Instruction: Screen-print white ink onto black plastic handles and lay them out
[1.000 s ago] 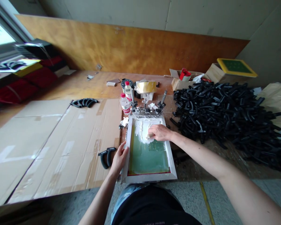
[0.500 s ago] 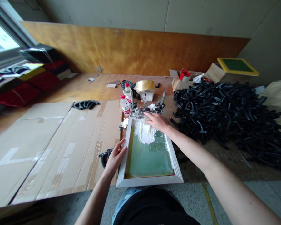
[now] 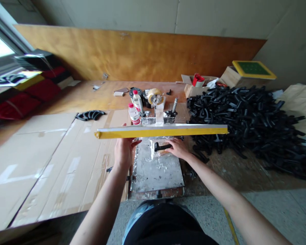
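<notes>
The screen-printing frame (image 3: 163,131) is raised and seen edge-on, its near edge yellow along the lower side. My left hand (image 3: 123,151) grips it from below, left of centre, with some fingers behind the edge. Beneath it lies a grey metal base plate (image 3: 158,173) with white smears. Toward the plate's far end, a black handle-shaped part (image 3: 163,147) rests on a small block. My right hand (image 3: 179,148) has its fingertips closed on the right end of that part. A squeegee blade (image 3: 159,115) stands upright behind the frame, by the hinge clamps (image 3: 173,114).
A large heap of black parts (image 3: 239,115) covers the right side. Several black parts (image 3: 90,115) lie in a row on the cardboard (image 3: 58,163) at left. Two red-capped bottles (image 3: 134,114) and a tape roll (image 3: 155,97) stand behind the clamps.
The screen frame has swung up from lying flat, uncovering the plate and the black part. My right hand has let go of the squeegee and come down to the part.
</notes>
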Available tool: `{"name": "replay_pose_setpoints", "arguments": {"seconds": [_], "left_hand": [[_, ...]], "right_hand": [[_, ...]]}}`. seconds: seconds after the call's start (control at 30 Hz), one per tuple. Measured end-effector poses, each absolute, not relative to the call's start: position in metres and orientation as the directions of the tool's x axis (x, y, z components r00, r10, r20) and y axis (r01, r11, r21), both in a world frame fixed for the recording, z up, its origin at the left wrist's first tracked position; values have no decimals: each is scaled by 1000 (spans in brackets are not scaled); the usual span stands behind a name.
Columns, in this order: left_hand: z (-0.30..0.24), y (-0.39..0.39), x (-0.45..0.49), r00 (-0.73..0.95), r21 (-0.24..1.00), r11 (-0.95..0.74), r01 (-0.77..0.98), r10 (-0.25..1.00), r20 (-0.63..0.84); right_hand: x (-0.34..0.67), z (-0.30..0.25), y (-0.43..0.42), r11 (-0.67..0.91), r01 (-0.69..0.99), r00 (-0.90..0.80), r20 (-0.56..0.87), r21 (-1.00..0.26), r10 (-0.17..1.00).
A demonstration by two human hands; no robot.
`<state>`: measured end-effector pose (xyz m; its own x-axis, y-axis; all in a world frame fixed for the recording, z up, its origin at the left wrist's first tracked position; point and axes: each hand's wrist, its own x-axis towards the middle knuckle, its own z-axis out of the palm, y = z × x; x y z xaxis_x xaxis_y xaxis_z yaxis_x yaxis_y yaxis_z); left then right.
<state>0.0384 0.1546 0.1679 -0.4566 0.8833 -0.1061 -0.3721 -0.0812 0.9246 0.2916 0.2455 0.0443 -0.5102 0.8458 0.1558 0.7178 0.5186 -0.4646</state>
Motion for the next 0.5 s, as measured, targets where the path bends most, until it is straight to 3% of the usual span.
{"name": "replay_pose_setpoints", "arguments": {"seconds": [0.07,0.13,0.2,0.3,0.33,0.37,0.43,0.5], "left_hand": [[146,140,57,-431,906,52,-421,867,-250],[119,121,78,-261,826,306,-474,847,-464],[93,101,91,-125,723,471,-505,789,-601],[62,77,77,-181,716,489,-498,749,-637],[53,69,60,-245,739,490,-462,731,-637],[43,62,39,-316,762,500,-411,706,-634],[23,44,-13,-504,765,568,-305,585,-635],[3,27,-63,-613,712,681,-174,491,-619]], "right_hand": [[274,43,226,581,713,-561,178,-394,809],[257,49,205,574,736,-526,231,-358,818],[240,55,181,656,678,-584,300,-330,754],[234,57,158,840,448,-791,301,-307,532],[241,55,157,845,428,-816,266,-320,513],[254,52,161,812,479,-800,216,-333,560],[292,44,177,622,717,-636,70,-314,768],[337,34,196,371,908,-396,-113,-195,911]]}}
